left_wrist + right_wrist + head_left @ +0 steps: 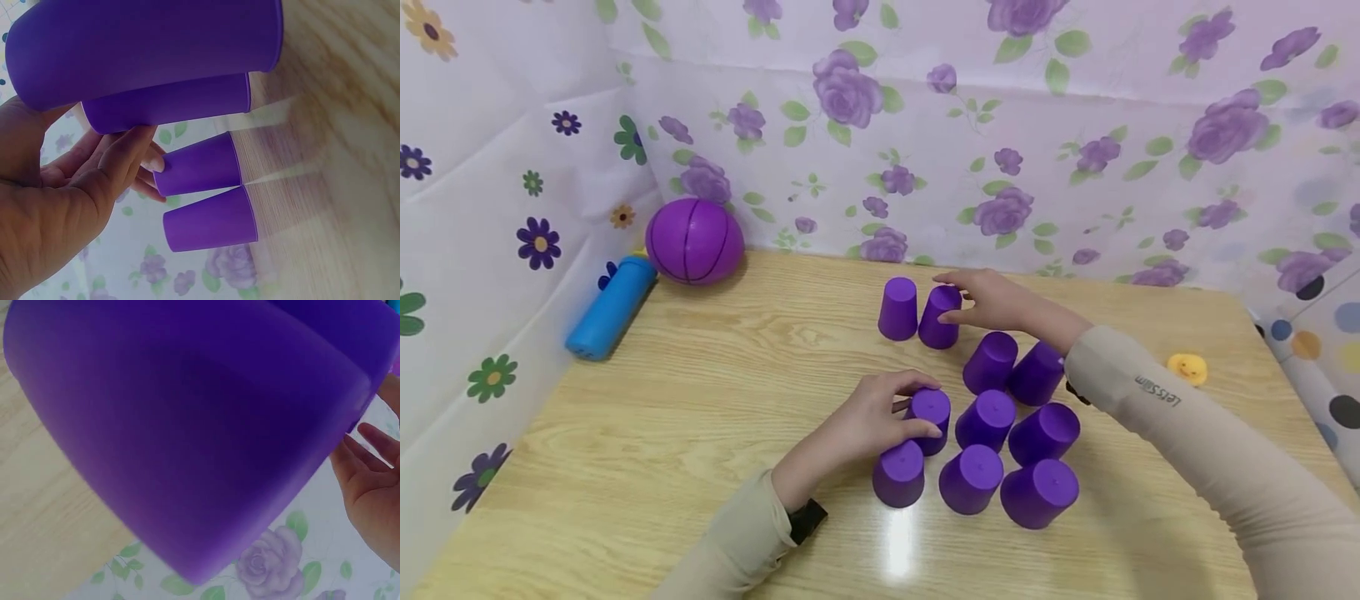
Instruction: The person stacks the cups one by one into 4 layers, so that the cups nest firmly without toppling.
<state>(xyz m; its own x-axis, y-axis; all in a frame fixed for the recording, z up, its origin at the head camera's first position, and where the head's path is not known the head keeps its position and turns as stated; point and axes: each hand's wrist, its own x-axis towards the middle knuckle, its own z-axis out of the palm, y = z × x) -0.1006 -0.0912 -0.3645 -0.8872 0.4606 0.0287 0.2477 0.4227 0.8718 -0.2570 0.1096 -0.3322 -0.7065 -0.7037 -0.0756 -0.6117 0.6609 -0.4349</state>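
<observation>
Several purple cups stand upside down on the wooden table. At the back, my right hand (992, 302) holds a cup (938, 327) between thumb and fingers, close beside another cup (898, 310). Nearer to me, my left hand (876, 418) grips a cup (931, 408) at the left end of a row, thumb in front and fingers behind. Just below that thumb stands a cup (898, 477). In the left wrist view, the left fingers (128, 150) lie against a cup (169, 103). A large near cup (187, 437) fills much of the right wrist view.
More cups stand in rows to the right, such as a front one (1039, 493) and one under the right forearm (1037, 372). A purple ball (695, 242) and a blue pump (612, 308) lie at the back left. A yellow rubber duck (1187, 368) sits at right.
</observation>
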